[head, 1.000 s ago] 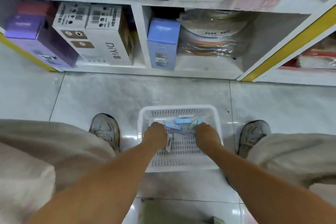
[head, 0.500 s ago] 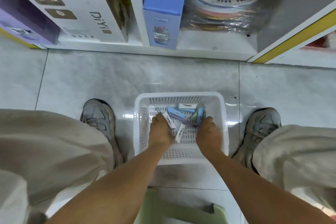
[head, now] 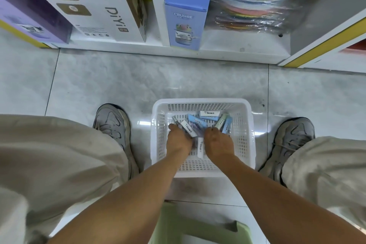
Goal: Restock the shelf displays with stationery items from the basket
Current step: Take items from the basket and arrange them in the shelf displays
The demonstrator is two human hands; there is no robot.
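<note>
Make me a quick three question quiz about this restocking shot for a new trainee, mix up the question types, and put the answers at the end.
1. True or false: the white basket sits on the bottom shelf.
2. Multiple choice: what stands nearest the shelf divider on its right side? A) the blue CRUHRE box B) a purple box C) a green stool
3. Fill in: the left hand and the right hand both reach into the ____.

Key:
1. False. It is on the floor tiles, between the person's shoes.
2. A
3. basket, among the small stationery packs.
</note>
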